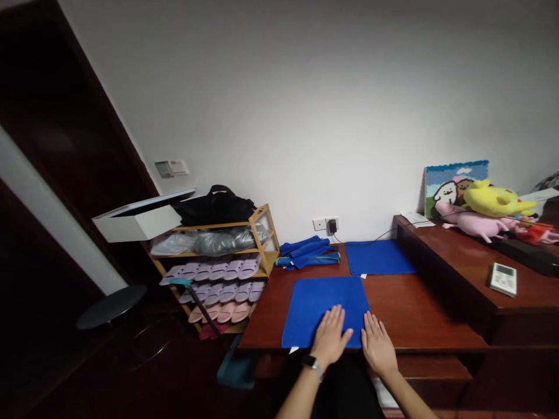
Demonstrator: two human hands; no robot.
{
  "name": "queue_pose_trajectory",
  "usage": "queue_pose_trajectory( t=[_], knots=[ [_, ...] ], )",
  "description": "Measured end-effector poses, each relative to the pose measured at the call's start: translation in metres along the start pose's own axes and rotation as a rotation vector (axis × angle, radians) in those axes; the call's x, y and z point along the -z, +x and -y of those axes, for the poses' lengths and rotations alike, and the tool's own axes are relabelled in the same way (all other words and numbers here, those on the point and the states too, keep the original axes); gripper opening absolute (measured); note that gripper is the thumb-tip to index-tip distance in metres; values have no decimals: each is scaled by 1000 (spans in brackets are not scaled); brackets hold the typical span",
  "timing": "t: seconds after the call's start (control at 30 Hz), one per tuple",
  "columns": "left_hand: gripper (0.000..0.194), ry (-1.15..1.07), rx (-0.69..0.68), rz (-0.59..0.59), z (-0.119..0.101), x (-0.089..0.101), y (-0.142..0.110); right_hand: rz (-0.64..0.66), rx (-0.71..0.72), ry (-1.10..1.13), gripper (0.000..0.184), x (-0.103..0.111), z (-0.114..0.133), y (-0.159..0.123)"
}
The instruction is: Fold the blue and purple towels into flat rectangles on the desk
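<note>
A blue cloth (325,302) lies spread flat on the reddish wooden table (406,308), near its front edge. My left hand (331,336), with a dark watch on the wrist, rests palm down on the cloth's near edge, fingers stretched out. My right hand (376,343) lies flat beside it at the cloth's near right corner, fingers out, partly on the table. Neither hand holds anything. A second blue cloth (378,257) lies flat farther back, and a heap of crumpled blue cloths (309,252) sits at the back left.
A wooden shoe rack (227,273) with several pink slippers, a black bag and a white box stands left of the table. A raised wooden shelf (480,262) on the right bears plush toys (489,209), a picture and a white remote (503,279). A black stool (111,305) stands at lower left.
</note>
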State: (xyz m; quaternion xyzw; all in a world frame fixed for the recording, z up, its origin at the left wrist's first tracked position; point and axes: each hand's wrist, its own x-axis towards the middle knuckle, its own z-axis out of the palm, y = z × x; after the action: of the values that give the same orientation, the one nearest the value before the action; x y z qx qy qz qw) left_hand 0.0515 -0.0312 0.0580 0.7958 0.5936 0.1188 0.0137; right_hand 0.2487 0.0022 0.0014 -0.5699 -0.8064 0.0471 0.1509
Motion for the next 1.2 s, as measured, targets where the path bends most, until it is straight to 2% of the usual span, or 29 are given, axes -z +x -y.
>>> queue_pose_trajectory(
  t=[0.07, 0.13, 0.23, 0.3, 0.37, 0.57, 0.67, 0.77, 0.87, 0.97, 1.07, 1.2],
  knots=[
    [69, -61, -25, 20, -37, -14, 19, 2, 20, 10, 63, -2, -2, 0],
    [67, -102, 3, 40, -60, -27, 31, 3, 43, 13, 63, -4, -3, 0],
    [65, -122, 21, 42, -66, -36, 32, 15, 52, 10, 64, -4, -3, 0],
    [65, -102, 8, 22, -54, -36, 21, 17, 37, 22, 63, -4, -3, -1],
    [66, -53, 23, 11, -32, -31, 5, -4, 25, 38, 63, -4, -2, -1],
    [67, 134, 261, -66, 55, -6, -58, -53, -5, 26, 65, -9, -1, -1],
    [67, 185, 334, -123, 85, 0, -80, -43, -10, 4, 65, -9, -1, -1],
    [64, 200, 359, -195, 95, -3, -89, -49, -5, 6, 65, -8, -2, -1],
    [62, 192, 370, -256, 93, -9, -88, -44, -15, -5, 65, -8, -2, -2],
    [61, 180, 370, -281, 91, -12, -87, 17, -31, -32, 66, -4, -1, -2],
    [61, 170, 366, -289, 93, -13, -87, 102, -28, -56, 67, 9, -1, 4],
    [62, 167, 373, -284, 93, -12, -87, 163, -53, -68, 66, 32, 1, 32]
  ],
)
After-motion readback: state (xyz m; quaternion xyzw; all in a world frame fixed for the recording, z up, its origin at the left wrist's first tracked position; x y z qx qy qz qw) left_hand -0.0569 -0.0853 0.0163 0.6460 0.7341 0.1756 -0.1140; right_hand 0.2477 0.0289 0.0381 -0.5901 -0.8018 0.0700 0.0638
